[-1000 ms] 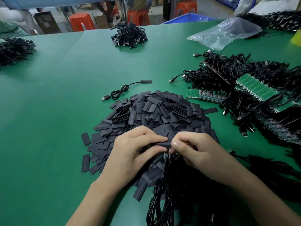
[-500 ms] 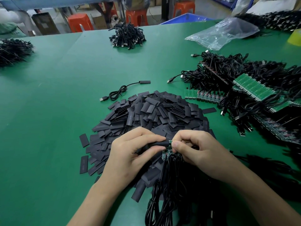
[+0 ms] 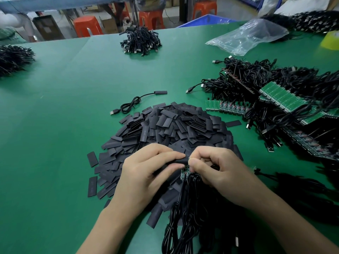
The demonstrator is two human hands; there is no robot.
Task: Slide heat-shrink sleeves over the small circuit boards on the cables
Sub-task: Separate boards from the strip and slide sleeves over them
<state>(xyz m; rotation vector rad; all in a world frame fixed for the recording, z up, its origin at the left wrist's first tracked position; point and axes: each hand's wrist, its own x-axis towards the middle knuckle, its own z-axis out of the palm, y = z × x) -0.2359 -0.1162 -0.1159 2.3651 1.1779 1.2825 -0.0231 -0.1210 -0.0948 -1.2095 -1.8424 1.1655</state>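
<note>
My left hand (image 3: 146, 173) pinches a black heat-shrink sleeve (image 3: 178, 160) between thumb and fingers, just above a big heap of flat black sleeves (image 3: 168, 129). My right hand (image 3: 218, 169) pinches a small green circuit board (image 3: 184, 173) at the sleeve's right end; the board's tip meets the sleeve mouth. A bundle of black cables (image 3: 185, 217) hangs from the boards down toward me. One sleeved cable (image 3: 136, 102) lies alone beyond the heap.
Tangled black USB cables with green board strips (image 3: 282, 97) fill the right side. More cable bundles sit at the far middle (image 3: 141, 42) and far left (image 3: 12, 57). A clear plastic bag (image 3: 245, 36) lies at the back right on the green table (image 3: 55, 125).
The two hands stay together over the heap. The green board has come into view between them, and the sleeve now sits against its end.
</note>
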